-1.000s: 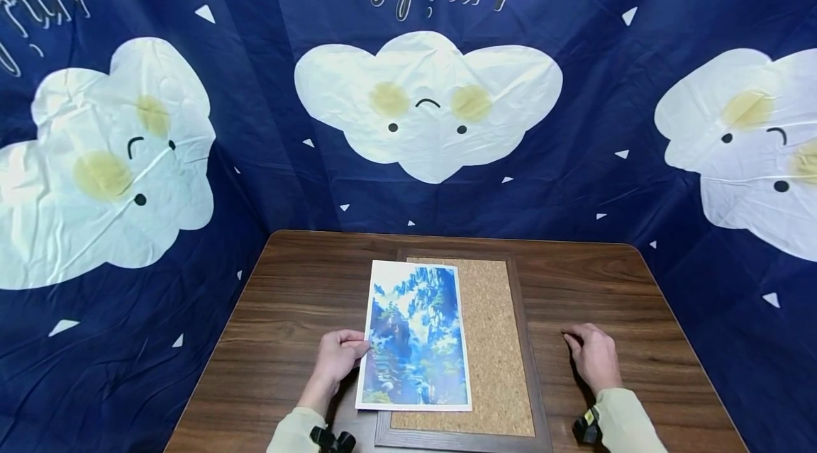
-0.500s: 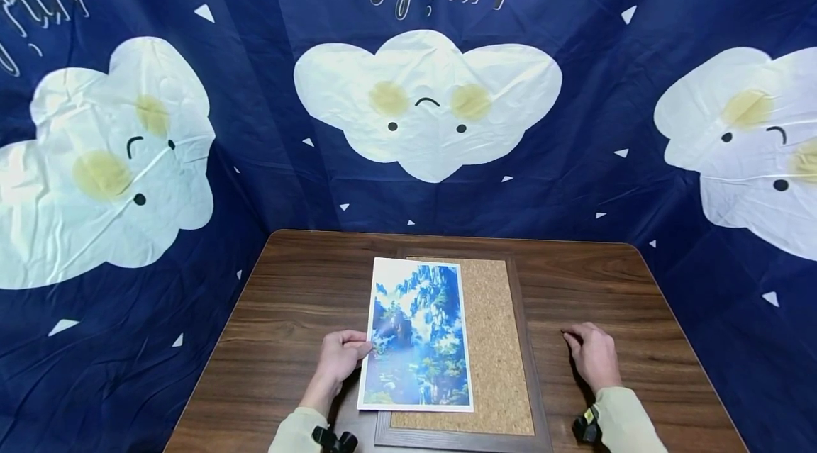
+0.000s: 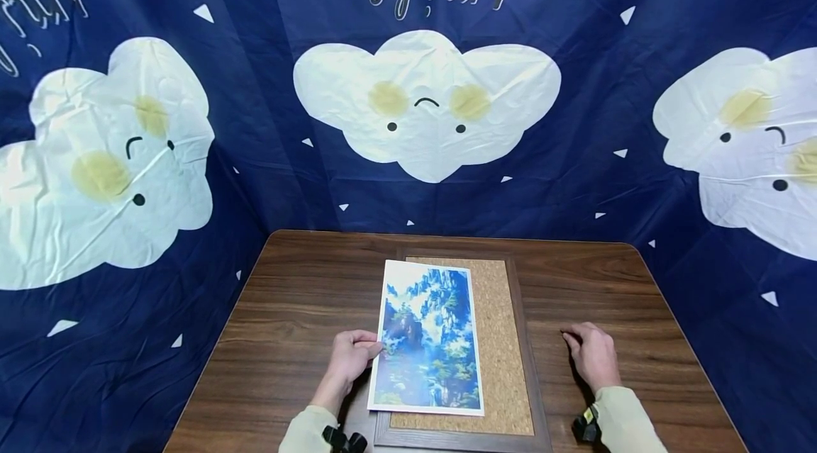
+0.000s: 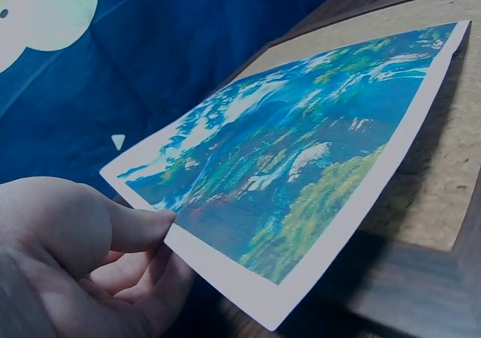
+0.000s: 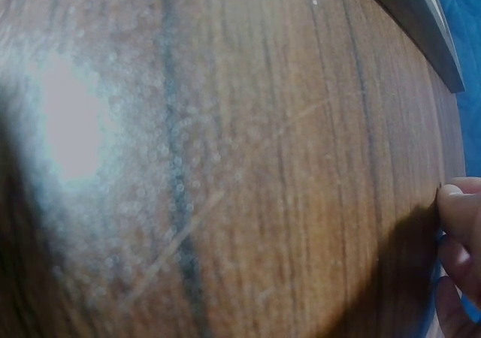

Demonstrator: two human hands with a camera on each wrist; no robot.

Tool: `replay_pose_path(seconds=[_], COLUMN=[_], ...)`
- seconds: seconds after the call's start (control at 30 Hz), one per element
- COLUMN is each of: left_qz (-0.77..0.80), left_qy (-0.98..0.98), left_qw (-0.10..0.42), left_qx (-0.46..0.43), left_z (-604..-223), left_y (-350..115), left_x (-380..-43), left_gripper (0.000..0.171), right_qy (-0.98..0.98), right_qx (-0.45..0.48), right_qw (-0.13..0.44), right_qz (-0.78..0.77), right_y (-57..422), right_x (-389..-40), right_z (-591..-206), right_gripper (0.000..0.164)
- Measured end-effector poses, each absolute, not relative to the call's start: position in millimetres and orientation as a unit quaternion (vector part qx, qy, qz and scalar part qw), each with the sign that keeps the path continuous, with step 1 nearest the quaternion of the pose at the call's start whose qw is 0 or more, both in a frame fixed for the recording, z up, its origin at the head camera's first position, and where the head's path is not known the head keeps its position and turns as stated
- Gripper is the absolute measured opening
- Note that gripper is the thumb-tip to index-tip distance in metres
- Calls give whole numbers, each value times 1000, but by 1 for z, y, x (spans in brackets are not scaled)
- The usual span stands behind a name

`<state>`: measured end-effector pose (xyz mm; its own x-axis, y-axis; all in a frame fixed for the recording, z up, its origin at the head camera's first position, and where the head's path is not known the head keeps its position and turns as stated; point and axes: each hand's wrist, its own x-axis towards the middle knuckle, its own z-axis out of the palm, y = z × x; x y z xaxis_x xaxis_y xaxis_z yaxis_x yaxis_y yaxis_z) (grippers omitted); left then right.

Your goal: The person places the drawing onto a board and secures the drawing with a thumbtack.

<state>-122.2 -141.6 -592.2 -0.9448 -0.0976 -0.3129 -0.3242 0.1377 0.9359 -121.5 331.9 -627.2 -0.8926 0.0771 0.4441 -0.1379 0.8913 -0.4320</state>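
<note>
My left hand (image 3: 351, 359) pinches the left edge of a picture print (image 3: 428, 339), a blue mountain landscape with a white border. In the left wrist view the print (image 4: 285, 165) tilts above a cork board (image 4: 451, 195), thumb on top of its border. It overlaps much of the framed cork board (image 3: 501, 339) in the head view, leaving a strip of cork at the right. My right hand (image 3: 593, 354) is low over the table to the right, thumb and forefinger together. A tiny dark thing (image 5: 439, 190) shows at those fingertips; I cannot tell its kind.
The brown wooden table (image 3: 293, 283) surrounds the board, whose dark frame (image 3: 539, 396) has a raised edge. A navy cloth (image 3: 255, 155) with white clouds hangs behind and at both sides. Each wrist wears a black camera (image 3: 345, 439).
My left hand has moved the print to the right, farther over the cork, and slightly toward me. My right hand has stayed in place.
</note>
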Motion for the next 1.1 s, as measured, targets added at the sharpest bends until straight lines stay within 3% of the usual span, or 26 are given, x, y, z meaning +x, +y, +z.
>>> replay_pose_path(seconds=[1.1], left_qz=[556], left_qy=[822], left_qw=[50], left_qx=[-112], left_z=[-576], left_y=[-108], left_x=[-122], left_gripper=[9], right_qy=[-949], right_qx=[3], right_qw=[212], right_qz=[235], right_y=[328], right_x=[-118], right_z=[-619], right_gripper=[11])
